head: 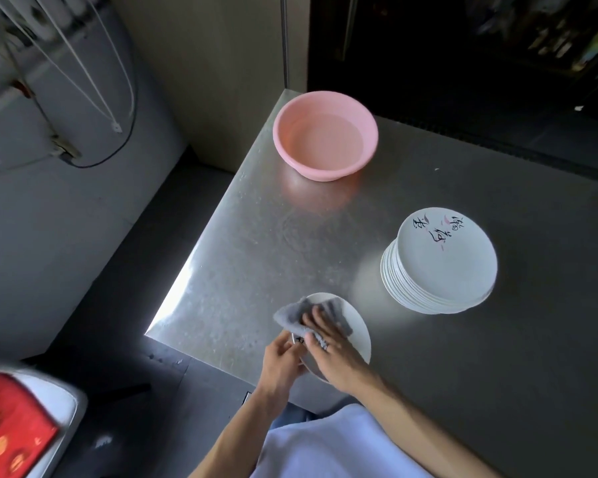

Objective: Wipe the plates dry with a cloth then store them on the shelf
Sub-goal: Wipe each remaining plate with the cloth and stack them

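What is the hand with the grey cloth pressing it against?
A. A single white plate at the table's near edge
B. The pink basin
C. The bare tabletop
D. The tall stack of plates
A: the right hand presses the grey cloth onto a single white plate, which the left hand steadies by its rim; the pink basin and the stack of plates stand apart, untouched.

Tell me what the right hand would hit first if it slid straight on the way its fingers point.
Past the grey cloth and the plate rim, the right hand likely meets only bare table; the pink basin seems right of that line, though depth is unclear.
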`<state>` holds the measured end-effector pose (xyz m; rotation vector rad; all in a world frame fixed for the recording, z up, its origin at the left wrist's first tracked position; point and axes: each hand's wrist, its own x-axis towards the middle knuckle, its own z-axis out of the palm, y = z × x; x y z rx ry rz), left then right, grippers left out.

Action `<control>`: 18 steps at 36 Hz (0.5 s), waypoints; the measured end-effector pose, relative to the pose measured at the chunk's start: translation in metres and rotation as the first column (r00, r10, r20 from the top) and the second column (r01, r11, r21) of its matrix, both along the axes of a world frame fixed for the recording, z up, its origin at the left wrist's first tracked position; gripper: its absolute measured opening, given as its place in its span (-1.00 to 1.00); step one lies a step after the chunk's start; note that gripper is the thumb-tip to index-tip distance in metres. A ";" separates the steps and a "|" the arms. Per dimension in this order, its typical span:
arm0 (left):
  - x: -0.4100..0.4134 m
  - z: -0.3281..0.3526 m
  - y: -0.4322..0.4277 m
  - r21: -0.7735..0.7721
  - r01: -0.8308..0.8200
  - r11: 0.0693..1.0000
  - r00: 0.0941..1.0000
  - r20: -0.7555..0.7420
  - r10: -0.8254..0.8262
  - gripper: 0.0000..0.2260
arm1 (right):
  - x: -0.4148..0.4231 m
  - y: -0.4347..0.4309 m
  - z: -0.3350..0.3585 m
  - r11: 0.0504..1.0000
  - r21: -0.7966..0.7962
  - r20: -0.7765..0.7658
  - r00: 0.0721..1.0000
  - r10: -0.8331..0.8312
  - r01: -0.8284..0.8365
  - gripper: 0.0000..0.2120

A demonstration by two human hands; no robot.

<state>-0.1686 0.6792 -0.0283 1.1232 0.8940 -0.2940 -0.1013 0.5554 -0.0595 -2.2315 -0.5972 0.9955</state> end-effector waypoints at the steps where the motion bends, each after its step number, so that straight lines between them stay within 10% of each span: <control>1: 0.000 0.001 0.001 -0.011 -0.014 1.000 1.000 0.012 0.014 -0.53 | 0.004 0.002 -0.001 0.994 -0.103 0.050 0.999 -0.015 0.020 -0.49; 5: 0.004 0.004 0.003 -0.040 -0.140 0.989 0.990 -0.026 0.139 -0.50 | 0.022 0.009 0.001 0.894 -0.414 0.057 0.985 -0.161 0.170 -0.42; 8: 0.011 0.005 0.005 0.108 -0.151 0.983 0.985 -0.071 0.159 -0.96 | 0.015 0.014 0.017 0.971 -0.182 -0.058 0.984 -0.167 0.154 -0.45; 13: 0.007 0.012 0.001 0.048 -0.054 0.997 0.998 -0.033 0.055 -0.93 | 0.009 0.012 0.024 0.998 -0.001 0.031 0.998 0.061 -0.061 -0.52; 18: 0.007 0.001 -0.001 0.024 -0.115 0.993 0.992 -0.048 0.116 -0.66 | 0.021 -0.001 -0.006 0.924 -0.380 0.152 0.988 0.023 0.037 -0.32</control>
